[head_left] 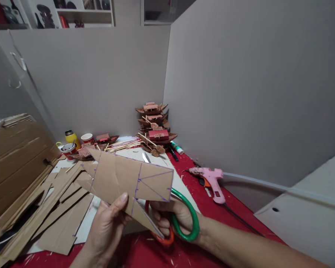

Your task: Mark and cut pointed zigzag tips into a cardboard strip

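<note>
My left hand (108, 223) grips a brown cardboard piece (117, 175), its thumb pressed on the face. Purple lines are drawn across the piece, with a V shape near its right end. The far end has pointed notches, and a flap hangs at an angle along the near edge. In my right hand (181, 210) is a pair of scissors with one green and one red handle loop (194, 225). Cardboard hides most of the blades and some right-hand fingers. A silver blade tip (146, 157) shows beyond the far edge; whether it belongs to the scissors I cannot tell.
Cardboard scraps (64, 219) pile up on the left. Model boats (159, 136) are stacked at the back corner, near thin wooden sticks (123, 146), paper cups (87, 138) and a yellow bottle (72, 138). A pink glue gun (214, 182) with a cord lies right, by the wall.
</note>
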`<act>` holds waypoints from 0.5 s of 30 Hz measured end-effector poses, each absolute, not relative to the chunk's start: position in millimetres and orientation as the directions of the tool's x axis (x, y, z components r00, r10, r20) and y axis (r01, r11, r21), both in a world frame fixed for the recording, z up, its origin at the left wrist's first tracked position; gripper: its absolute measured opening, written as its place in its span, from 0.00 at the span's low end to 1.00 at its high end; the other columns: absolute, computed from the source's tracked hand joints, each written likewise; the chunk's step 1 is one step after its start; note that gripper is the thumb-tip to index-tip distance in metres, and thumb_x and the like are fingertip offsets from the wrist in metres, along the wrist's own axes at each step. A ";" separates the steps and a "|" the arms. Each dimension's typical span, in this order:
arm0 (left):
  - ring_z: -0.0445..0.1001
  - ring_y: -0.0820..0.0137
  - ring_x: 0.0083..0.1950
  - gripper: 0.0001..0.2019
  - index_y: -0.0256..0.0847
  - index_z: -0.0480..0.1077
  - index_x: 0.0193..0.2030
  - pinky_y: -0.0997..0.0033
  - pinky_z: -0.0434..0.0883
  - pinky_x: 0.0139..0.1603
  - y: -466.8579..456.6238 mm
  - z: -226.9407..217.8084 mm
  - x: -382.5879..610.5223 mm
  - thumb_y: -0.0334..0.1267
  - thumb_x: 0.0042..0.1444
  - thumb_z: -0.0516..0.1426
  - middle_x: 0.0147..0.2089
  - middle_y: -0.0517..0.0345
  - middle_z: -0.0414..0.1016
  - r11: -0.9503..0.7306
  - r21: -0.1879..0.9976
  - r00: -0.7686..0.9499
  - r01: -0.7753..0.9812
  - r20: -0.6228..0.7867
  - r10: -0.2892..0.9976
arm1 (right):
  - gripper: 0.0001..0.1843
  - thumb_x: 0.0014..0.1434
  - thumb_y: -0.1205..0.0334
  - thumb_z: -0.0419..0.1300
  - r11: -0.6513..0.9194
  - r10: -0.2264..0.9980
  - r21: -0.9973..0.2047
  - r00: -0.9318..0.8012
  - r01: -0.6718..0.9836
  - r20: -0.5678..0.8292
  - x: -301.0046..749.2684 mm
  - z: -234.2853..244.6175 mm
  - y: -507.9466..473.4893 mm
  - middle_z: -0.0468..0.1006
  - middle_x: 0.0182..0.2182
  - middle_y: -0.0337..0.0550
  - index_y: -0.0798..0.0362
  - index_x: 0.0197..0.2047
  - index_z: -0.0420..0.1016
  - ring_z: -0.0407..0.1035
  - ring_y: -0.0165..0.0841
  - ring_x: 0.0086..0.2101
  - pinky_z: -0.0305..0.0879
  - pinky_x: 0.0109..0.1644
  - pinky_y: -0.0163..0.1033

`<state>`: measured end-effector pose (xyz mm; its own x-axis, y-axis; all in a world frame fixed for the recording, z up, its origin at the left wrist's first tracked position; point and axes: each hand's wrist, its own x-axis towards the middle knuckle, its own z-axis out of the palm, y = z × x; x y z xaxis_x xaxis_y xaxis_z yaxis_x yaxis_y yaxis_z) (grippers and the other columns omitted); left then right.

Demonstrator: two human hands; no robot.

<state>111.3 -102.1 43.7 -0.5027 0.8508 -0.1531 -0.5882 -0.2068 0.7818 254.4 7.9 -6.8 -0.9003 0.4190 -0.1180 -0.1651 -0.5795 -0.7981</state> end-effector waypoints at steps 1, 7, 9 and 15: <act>0.81 0.66 0.33 0.27 0.40 0.73 0.52 0.76 0.77 0.28 -102.2 44.5 108.0 0.32 0.42 0.70 0.38 0.54 0.83 -0.226 0.776 -0.522 -0.589 -0.152 0.839 | 0.18 0.49 0.53 0.68 -0.557 0.431 -0.813 -0.896 -0.170 -0.109 254.3 -6.1 8.6 0.66 0.15 0.34 0.58 0.23 0.68 0.54 0.21 0.13 0.55 0.15 0.28; 0.80 0.68 0.31 0.16 0.36 0.76 0.41 0.77 0.77 0.25 -102.0 48.3 92.5 0.27 0.43 0.68 0.36 0.55 0.82 -0.315 0.741 -0.623 -0.593 -0.174 0.763 | 0.24 0.57 0.45 0.61 -0.399 0.510 -0.893 -0.859 -0.207 -0.029 260.0 -11.4 17.7 0.58 0.10 0.30 0.55 0.20 0.65 0.54 0.24 0.11 0.53 0.15 0.29; 0.80 0.68 0.31 0.11 0.36 0.76 0.37 0.77 0.76 0.24 -101.5 50.2 89.4 0.25 0.45 0.67 0.33 0.57 0.82 -0.339 0.723 -0.644 -0.602 -0.189 0.741 | 0.26 0.60 0.43 0.58 -0.300 0.546 -0.933 -0.838 -0.199 0.003 265.3 -10.9 20.8 0.57 0.10 0.30 0.55 0.21 0.64 0.57 0.25 0.12 0.52 0.16 0.29; 0.82 0.69 0.36 0.12 0.36 0.77 0.42 0.79 0.77 0.33 -100.8 59.6 80.2 0.21 0.56 0.57 0.36 0.53 0.83 -0.395 0.648 -0.661 -0.651 -0.228 0.715 | 0.23 0.58 0.40 0.58 0.388 0.513 -0.922 -0.832 0.004 0.212 277.2 1.9 26.7 0.59 0.22 0.32 0.53 0.31 0.62 0.54 0.26 0.23 0.52 0.25 0.31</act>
<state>80.2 -100.8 59.6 -0.6612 0.7147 -0.2281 -0.6509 -0.3953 0.6481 277.2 26.7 1.9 -0.8319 0.5128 0.2124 0.0037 0.3878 -0.9217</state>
